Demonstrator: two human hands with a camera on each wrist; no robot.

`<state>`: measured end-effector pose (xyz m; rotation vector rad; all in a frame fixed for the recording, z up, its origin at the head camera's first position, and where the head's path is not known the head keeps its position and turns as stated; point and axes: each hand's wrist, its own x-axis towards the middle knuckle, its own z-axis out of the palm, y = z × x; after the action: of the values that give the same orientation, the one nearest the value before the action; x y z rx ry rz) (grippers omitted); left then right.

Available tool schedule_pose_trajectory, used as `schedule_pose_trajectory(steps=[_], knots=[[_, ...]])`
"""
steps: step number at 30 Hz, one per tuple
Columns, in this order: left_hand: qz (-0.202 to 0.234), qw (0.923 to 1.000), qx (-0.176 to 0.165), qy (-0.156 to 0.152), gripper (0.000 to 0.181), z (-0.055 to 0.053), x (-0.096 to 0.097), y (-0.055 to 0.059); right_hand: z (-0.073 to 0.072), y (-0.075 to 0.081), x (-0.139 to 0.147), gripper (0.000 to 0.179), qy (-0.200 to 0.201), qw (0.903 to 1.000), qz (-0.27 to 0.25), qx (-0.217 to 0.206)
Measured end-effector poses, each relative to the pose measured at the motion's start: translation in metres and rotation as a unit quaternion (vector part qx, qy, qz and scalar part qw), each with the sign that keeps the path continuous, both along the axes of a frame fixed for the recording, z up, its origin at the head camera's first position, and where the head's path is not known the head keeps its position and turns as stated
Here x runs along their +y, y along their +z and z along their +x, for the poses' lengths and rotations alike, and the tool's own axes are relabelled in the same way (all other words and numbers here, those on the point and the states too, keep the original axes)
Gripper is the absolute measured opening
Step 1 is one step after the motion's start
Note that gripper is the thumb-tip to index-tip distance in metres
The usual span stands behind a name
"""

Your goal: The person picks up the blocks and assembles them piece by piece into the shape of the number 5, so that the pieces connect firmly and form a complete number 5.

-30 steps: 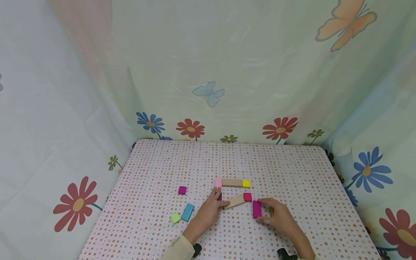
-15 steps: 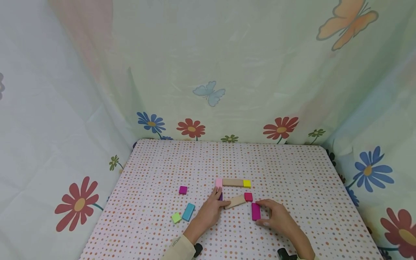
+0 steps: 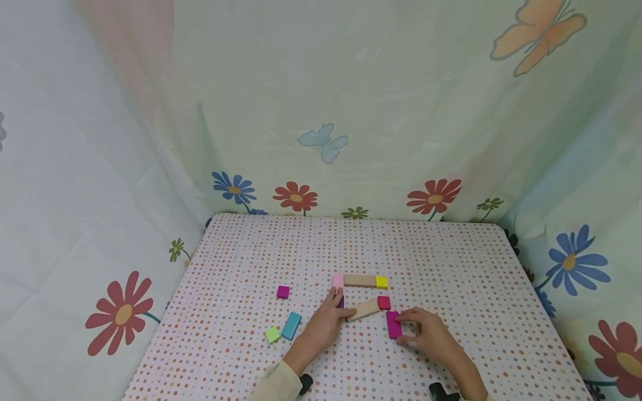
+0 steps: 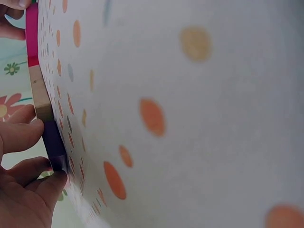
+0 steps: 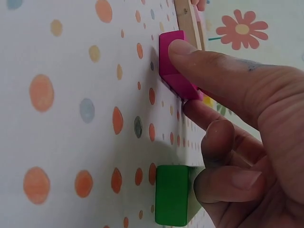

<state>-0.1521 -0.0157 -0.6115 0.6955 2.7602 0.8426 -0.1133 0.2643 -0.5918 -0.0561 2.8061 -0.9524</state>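
My left hand point(image 3: 323, 326) holds a dark purple block point(image 4: 53, 140) by its two ends, thumb at the near end and fingers at the far one. A plain wooden block point(image 3: 363, 310) runs slantwise from the thumb to a red cube point(image 3: 384, 303). Between thumb and forefinger, my right hand point(image 3: 432, 334) grips a magenta block point(image 3: 393, 324) just in front of that cube. Below the curled fingers in the right wrist view stands a green block point(image 5: 172, 194); the right hand hides it in the head view.
Behind the left fingers lies a pink block point(image 3: 338, 279), followed by another wooden block point(image 3: 359, 280) and a yellow cube point(image 3: 382, 283) in a row. To the left are a magenta cube point(image 3: 283, 292), a blue block point(image 3: 291, 326) and a lime cube point(image 3: 272, 335) on the dotted tablecloth point(image 3: 225, 312).
The magenta block has shifted slightly left and turned a little, with my right hand following. The green block behind it has gone out of sight in the head view. My left hand stays put.
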Motion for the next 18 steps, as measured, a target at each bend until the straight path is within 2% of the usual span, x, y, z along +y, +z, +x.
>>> schedule_pose_trajectory(steps=[11, 18], knots=[[-0.007, 1.0000, 0.000, 0.004, 0.038, -0.0005, -0.0019, -0.0013, -0.0034, -0.0024, -0.0051, 0.045, 0.025, 0.9995, -0.016, 0.011], [-0.004, 1.0000, 0.008, 0.002, 0.038, -0.0001, -0.0022, -0.0012, -0.0056, -0.0041, -0.0077, 0.044, 0.023, 0.9995, -0.021, 0.005]])
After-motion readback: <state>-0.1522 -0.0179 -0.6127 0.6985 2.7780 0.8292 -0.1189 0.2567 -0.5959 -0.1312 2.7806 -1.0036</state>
